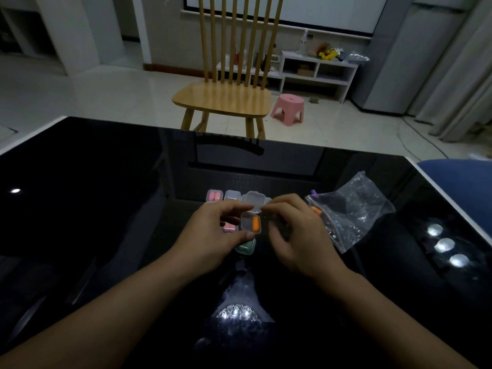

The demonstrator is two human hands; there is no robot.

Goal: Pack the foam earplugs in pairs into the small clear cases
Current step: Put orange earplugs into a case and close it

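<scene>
My left hand (213, 235) holds a small clear case (250, 222) above the black table; its lid (254, 199) stands open and an orange earplug (256, 224) lies inside. My right hand (295, 233) pinches the edge of the lid with thumb and forefinger. A closed case with pink earplugs (214, 195) stands in a row of cases at the back. Another pink-filled case (230, 227) and a green-filled case (246, 246) lie under my hands. A clear plastic bag (351, 209) to the right holds orange earplugs (316, 210).
The glossy black table (106, 209) has a white edge and reflects ceiling lights. A wooden chair (226, 97) stands beyond its far edge, with a pink stool (288, 107) and a white shelf (316, 73) behind. A blue object (463, 182) sits past the right edge.
</scene>
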